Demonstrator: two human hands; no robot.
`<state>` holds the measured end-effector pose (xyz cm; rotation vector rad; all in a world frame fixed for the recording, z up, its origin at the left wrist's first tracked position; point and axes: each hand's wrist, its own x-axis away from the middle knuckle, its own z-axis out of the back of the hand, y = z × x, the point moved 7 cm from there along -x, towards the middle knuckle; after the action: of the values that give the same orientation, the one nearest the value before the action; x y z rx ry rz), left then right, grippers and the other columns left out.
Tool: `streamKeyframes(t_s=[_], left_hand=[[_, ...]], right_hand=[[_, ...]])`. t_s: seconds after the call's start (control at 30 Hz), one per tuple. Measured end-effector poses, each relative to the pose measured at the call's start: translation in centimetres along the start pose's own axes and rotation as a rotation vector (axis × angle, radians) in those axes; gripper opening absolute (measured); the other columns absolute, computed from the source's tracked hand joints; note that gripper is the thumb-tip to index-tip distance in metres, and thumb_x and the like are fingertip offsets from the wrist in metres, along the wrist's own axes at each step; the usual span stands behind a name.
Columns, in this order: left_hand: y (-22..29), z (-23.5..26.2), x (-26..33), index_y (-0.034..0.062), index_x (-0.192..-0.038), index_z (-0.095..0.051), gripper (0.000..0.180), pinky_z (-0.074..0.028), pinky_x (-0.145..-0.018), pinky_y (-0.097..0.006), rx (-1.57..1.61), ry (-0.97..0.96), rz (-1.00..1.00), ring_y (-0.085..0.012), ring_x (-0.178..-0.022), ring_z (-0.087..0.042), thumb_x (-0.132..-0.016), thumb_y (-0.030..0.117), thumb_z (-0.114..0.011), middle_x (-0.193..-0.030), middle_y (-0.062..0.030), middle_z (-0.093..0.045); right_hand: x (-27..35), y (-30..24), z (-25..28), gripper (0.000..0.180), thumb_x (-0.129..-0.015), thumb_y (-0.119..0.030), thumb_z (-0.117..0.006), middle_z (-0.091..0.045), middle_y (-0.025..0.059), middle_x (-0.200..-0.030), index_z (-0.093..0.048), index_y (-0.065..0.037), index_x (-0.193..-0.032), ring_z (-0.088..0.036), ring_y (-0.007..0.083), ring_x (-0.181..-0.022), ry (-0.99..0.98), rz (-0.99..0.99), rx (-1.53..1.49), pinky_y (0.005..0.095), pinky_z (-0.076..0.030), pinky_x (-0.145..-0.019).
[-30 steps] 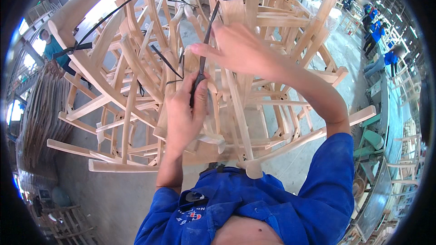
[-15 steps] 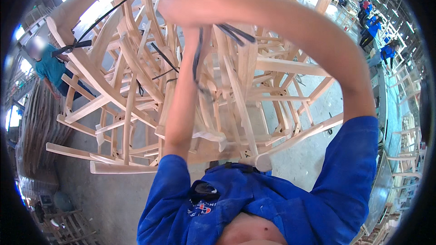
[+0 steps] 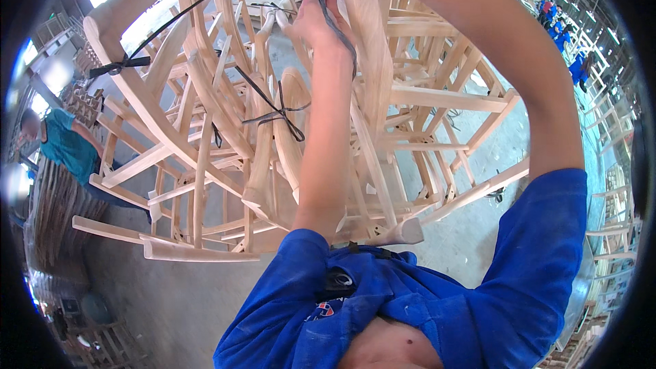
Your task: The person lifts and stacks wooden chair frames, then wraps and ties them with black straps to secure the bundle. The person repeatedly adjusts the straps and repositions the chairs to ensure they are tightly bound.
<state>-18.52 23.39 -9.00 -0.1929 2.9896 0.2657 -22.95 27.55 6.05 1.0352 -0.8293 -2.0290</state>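
The stack of bare wooden chair frames (image 3: 225, 137) fills the view from nine to two o'clock, and since half a second ago both arms have risen higher against it. The left hand (image 3: 316, 22) at twelve is closed on a black strap (image 3: 339, 27) whose long axis runs down from twelve toward six. The right hand is off the top edge — its grip cannot be told — with a person in teal (image 3: 65, 147) at nine.

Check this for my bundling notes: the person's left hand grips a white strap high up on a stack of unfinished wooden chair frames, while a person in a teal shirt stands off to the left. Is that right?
Not quite: the strap is black, not white. The head view shows the left hand holding it high on the stack of unfinished wooden chair frames, and the person in a teal shirt stands off to the left as stated.
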Motion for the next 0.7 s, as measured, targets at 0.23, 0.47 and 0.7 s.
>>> streamKeyframes(t_s=[0.23, 0.47, 0.7], left_hand=[[4.1, -1.4, -2.0, -0.0052, -0.099, -0.054, 0.011, -0.047, -0.067, -0.023, -0.086, -0.200, -0.404, -0.0119, -0.077, -0.058, -0.089, -0.003, -0.050, -0.090, -0.0067, -0.060], [4.8, -1.3, -1.3, -0.0081, -0.096, -0.055, 0.012, -0.054, -0.067, -0.030, -0.316, -0.275, -0.118, -0.0180, -0.075, -0.062, -0.086, -0.002, -0.058, -0.093, -0.0129, -0.063], [10.6, 0.3, -0.8, -0.0067, -0.093, -0.050, 0.010, -0.041, -0.047, -0.021, -0.134, -0.446, 0.587, -0.0082, -0.051, -0.040, -0.088, -0.001, -0.045, -0.071, -0.0023, -0.046]], right_hand=[[-2.4, 0.1, -5.4, 0.009, -0.069, -0.009, -0.062, -0.066, 0.0154, -0.073, -0.069, -0.004, -0.070, -0.065, 0.0276, -0.068, -0.086, -0.106, -0.137, 0.0419, -0.050, -0.055], [-1.1, 1.9, -6.7, 0.010, -0.064, 0.001, -0.059, -0.064, 0.0217, -0.072, -0.067, 0.004, -0.069, -0.064, 0.0324, -0.068, -0.681, 0.156, -0.038, 0.0432, -0.048, -0.055], [2.5, -3.2, 7.7, 0.016, -0.071, -0.010, -0.056, -0.062, 0.0229, -0.069, -0.066, 0.003, -0.069, -0.061, 0.0388, -0.068, -0.001, -0.169, -0.751, 0.0448, -0.048, -0.063]])
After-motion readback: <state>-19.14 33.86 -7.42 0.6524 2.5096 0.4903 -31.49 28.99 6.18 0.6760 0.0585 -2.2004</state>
